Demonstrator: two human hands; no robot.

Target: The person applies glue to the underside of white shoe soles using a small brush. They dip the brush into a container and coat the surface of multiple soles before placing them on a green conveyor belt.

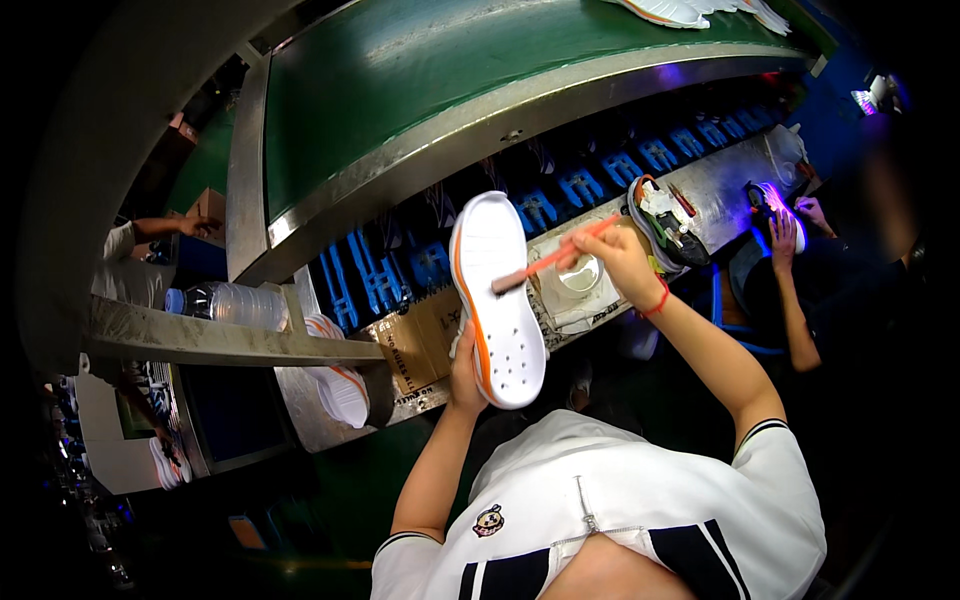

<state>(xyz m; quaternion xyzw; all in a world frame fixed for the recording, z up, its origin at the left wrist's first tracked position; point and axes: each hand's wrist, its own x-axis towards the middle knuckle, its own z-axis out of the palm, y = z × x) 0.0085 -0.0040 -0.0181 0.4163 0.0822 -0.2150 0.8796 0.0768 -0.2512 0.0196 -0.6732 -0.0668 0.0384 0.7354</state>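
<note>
one shirt [620, 480]; two hands [465, 378] [622, 265] hold one sole [500, 310] (plus one brush [543, 265]).

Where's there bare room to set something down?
Mostly the green surface, between its metal edge and the white soles at upper right. The bench is crowded around the white bowl and cardboard; the held sole and brush take up room too.

Head-worn fisheye looks down at nearby hands [620, 262].
</note>
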